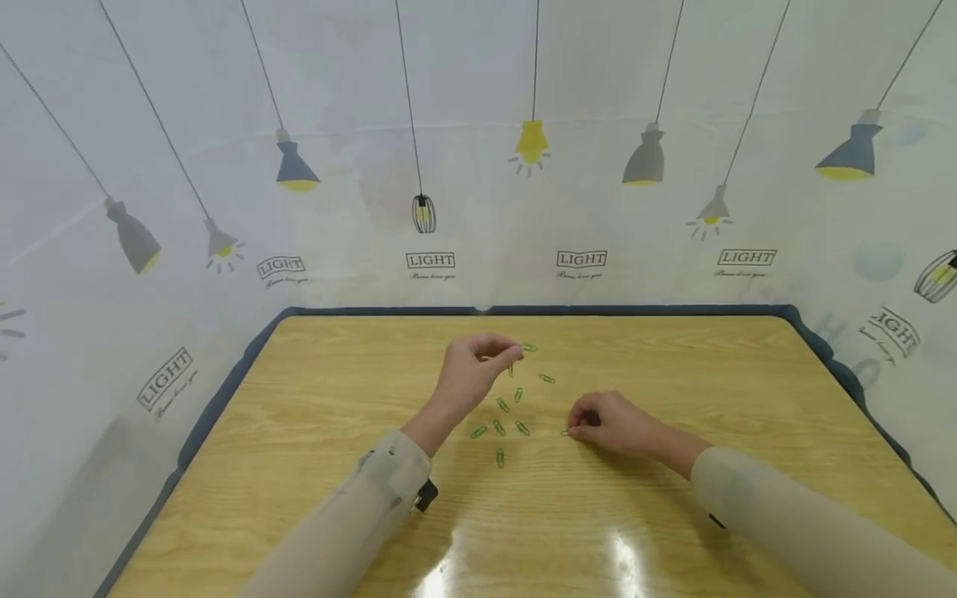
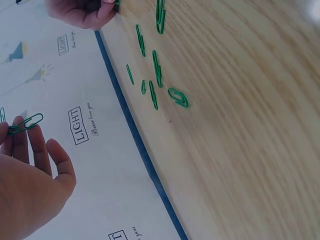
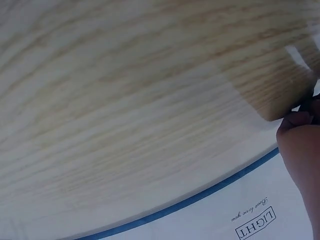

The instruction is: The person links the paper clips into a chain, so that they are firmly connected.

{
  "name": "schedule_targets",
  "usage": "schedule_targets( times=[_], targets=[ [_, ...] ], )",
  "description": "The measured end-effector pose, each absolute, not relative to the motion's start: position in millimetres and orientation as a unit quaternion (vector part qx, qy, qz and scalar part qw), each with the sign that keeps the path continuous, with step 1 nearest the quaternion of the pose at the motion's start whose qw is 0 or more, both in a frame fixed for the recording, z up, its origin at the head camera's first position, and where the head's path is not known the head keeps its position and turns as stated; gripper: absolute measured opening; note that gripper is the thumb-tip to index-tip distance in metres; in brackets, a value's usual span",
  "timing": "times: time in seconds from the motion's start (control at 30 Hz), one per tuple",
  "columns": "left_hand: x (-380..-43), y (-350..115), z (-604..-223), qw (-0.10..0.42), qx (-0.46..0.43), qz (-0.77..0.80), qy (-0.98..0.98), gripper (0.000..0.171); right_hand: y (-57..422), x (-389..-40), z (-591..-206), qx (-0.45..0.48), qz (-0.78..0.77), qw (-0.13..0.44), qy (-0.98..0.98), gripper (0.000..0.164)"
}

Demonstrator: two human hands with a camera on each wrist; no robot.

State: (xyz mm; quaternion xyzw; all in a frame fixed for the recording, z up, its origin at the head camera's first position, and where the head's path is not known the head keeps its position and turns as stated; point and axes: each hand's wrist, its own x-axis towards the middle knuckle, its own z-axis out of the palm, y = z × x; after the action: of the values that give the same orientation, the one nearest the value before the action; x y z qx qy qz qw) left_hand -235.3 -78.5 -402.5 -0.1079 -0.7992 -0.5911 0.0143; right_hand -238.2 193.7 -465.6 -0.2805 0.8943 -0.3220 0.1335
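Observation:
My left hand [image 1: 473, 371] is raised over the far part of the table and pinches green paper clips between thumb and fingers. One held paper clip [image 2: 34, 121] sticks out past the fingertips, with more green wire bunched at the thumb. My right hand [image 1: 609, 422] is low at the tabletop, to the right of the loose clips, its thumb and forefinger pinching a green paper clip [image 1: 564, 432]; only the clip's end shows. Several loose green clips lie scattered between the hands, among them a paper clip [image 1: 500, 458] nearest me and a paper clip [image 1: 547, 379] farther back.
The wooden table [image 1: 336, 399] has a dark blue edging [image 1: 635, 311] along its far side. Behind it hangs a pale wall covering [image 1: 493, 224] printed with lamps and the word LIGHT. Light glares off the table's near part.

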Motion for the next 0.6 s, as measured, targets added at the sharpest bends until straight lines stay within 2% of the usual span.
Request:
schedule_targets(
  times=[0.27,0.4,0.6],
  targets=[
    [-238,-77,-404,0.010,-0.103,-0.593,-0.799,0.023,200,-242,-449,-0.281,-0.314,0.142,0.896,0.007],
    [-239,-75,-405,0.007,-0.109,-0.591,-0.799,0.028,203,-254,-426,-0.264,-0.337,0.119,0.896,0.008],
    [-240,-73,-407,0.009,-0.104,-0.589,-0.801,0.019,198,-269,-384,-0.249,-0.368,0.071,0.893,0.009]
  ],
)
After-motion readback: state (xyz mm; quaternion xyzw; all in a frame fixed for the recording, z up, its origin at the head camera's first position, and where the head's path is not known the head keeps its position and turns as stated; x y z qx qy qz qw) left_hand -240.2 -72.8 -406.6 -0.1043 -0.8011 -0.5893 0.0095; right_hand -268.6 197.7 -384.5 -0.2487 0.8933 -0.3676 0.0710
